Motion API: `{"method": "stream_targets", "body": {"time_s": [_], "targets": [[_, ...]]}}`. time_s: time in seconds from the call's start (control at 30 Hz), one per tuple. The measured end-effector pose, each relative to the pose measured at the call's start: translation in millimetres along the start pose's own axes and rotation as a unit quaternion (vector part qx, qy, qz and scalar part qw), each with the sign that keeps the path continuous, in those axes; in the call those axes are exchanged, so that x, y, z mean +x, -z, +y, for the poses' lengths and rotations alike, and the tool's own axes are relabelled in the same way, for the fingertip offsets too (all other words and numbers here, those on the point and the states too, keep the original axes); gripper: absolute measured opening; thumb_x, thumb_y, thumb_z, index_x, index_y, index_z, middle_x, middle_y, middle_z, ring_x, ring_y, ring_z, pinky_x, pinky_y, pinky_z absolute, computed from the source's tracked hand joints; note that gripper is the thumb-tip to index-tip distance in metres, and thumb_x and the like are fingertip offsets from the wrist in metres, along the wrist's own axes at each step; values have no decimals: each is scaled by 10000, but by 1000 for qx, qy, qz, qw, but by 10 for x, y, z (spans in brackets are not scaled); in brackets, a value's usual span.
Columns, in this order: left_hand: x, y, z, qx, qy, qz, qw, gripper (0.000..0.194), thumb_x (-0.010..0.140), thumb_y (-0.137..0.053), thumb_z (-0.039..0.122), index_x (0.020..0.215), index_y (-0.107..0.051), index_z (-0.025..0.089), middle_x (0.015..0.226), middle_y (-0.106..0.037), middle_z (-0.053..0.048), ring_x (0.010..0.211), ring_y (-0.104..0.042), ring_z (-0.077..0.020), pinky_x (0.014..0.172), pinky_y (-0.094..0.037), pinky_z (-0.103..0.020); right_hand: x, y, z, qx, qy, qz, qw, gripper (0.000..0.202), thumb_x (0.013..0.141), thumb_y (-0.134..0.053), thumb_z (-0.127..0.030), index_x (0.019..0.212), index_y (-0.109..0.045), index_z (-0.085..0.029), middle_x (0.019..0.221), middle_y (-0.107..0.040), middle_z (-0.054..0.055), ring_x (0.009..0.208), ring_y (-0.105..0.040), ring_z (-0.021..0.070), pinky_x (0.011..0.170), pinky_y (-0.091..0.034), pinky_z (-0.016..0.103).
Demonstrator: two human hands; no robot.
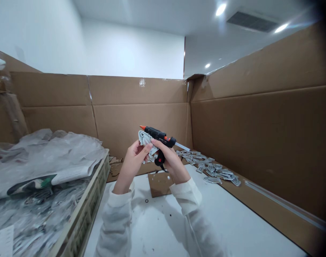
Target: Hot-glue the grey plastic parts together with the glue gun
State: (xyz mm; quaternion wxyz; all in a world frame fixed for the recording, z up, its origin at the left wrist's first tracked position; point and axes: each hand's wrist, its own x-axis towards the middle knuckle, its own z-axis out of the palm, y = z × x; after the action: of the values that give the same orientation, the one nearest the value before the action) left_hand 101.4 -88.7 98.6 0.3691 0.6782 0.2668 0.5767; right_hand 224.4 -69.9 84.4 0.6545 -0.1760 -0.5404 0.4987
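Observation:
My left hand [135, 157] is closed, its thumb and fingers pinching a small pale grey, flat-looking piece [143, 137] with an outlined pattern. My right hand [173, 160] meets it from the other side, thumb and fingers closed on the lower right of the same piece. Just behind the hands is a black glue gun [157, 134] with an orange tip pointing left and a clear glue stick [182, 146] jutting from its back. Its handle is partly hidden by my right hand, and I cannot tell whether that hand touches it.
At right, a heap of similar grey pieces [212, 167] lies along the cardboard wall [259, 142]. A brown cardboard square [159, 184] and a small black ring [146, 201] lie on the white table [154, 228]. At left, a crate [90, 203] holds bagged pieces under plastic sheeting [50, 150].

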Motion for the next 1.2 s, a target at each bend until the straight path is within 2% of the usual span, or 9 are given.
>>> {"method": "stream_targets", "body": {"time_s": [0.2, 0.3, 0.5, 0.67, 0.73, 0.83, 1.0, 1.2], "targets": [[6, -49, -2, -10, -3, 32, 999, 241, 794, -615, 366, 872, -568, 143, 703, -524, 16, 549, -414, -63, 488, -367, -159, -14, -20, 4, 1, 7, 7, 1000, 278, 742, -691, -379, 964, -662, -214, 949, -644, 28, 782, -576, 136, 616, -466, 242], [18, -55, -30, -17, -6, 40, 999, 237, 798, -608, 356, 905, -579, 146, 749, -544, 3, 588, -439, -71, 488, -378, -152, -18, -32, -7, 6, -1, -1, 1000, 298, 728, -695, -392, 962, -660, -211, 972, -646, 37, 784, -580, 145, 594, -478, 246], [21, -34, -65, -26, -16, 36, 999, 256, 811, -602, 381, 922, -582, 152, 782, -577, -9, 620, -499, -81, 501, -404, -149, 10, -26, 5, -23, 6, 13, 1000, 323, 718, -693, -415, 957, -647, -203, 903, -625, 27, 721, -554, 121, 585, -453, 234], [3, 7, -17, -25, -1, 72, 997, 275, 815, -594, 425, 900, -537, 169, 716, -577, 4, 531, -537, -83, 455, -392, -158, -27, -6, -100, -113, 89, 29, 989, 328, 815, -567, -487, 735, -577, -169, 686, -555, 5, 603, -488, 93, 578, -396, 227], [-7, 25, 5, -14, 17, 68, 997, 286, 823, -577, 443, 900, -516, 175, 592, -543, 29, 427, -486, -77, 402, -351, -159, -73, 35, -178, -153, 101, -4, 983, 366, 841, -525, -502, 703, -560, -164, 654, -551, 10, 576, -482, 94, 580, -394, 235], [-18, 35, 28, -2, 16, 73, 997, 271, 837, -555, 442, 892, -508, 180, 474, -420, 78, 339, -330, -44, 346, -257, -142, -141, 140, -275, -185, 102, -42, 977, 416, 854, -489, -528, 686, -570, -156, 643, -584, 34, 564, -508, 109, 575, -406, 247], [-17, 17, 45, -1, 23, 75, 997, 226, 841, -547, 380, 949, -513, 185, 505, -336, 93, 371, -260, -32, 354, -219, -134, -172, 296, -330, -226, 97, -22, 969, 430, 839, -503, -551, 687, -589, -159, 631, -619, 48, 555, -521, 119, 561, -414, 246], [-17, 5, 64, 7, 38, 58, 998, 202, 845, -543, 353, 957, -505, 189, 518, -325, 92, 384, -242, -32, 375, -219, -141, -172, 297, -346, -281, 82, 2, 956, 448, 821, -507, -577, 682, -594, -160, 649, -636, 54, 599, -563, 132, 593, -436, 245]]}}
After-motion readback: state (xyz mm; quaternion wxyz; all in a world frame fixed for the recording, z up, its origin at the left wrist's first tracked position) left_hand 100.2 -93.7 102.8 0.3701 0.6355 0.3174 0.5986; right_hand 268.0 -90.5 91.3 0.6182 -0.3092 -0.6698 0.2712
